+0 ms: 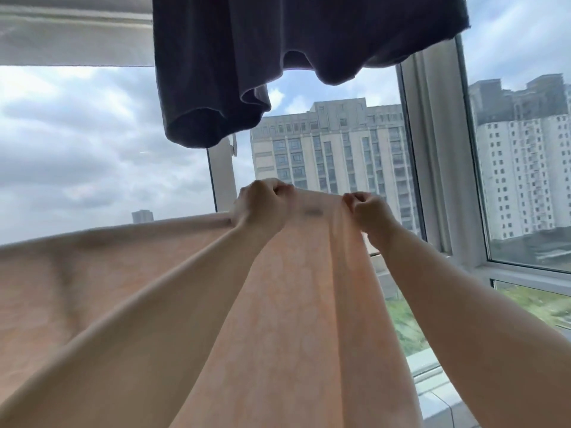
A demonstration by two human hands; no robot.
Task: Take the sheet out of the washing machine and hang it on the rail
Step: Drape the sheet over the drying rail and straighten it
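Looking up from head height toward a window (92, 134), both bare arms reach forward and up from the bottom of the frame. At the centre, the left hand (262, 202) and the right hand (369, 208) sit near each other, knuckles toward the camera. Each has its fingers (282, 188) curled tight, pinching the top edge of a pale peach sheet (293, 304).

A short stretch of that edge is pulled taut between the two hands. From there the sheet falls toward the camera between the forearms, showing a faint pattern. It also spreads wide to the left, its upper edge running across the lower left of the frame.

A dark garment (247, 57) hangs in the upper centre, above the hands and apart from the sheet. What it hangs from is out of sight beyond the top edge.

Behind it all, white window frames (432, 149) stand upright at centre and right. Through the glass show cloudy sky, tall pale buildings (330, 149) and green ground at lower right.
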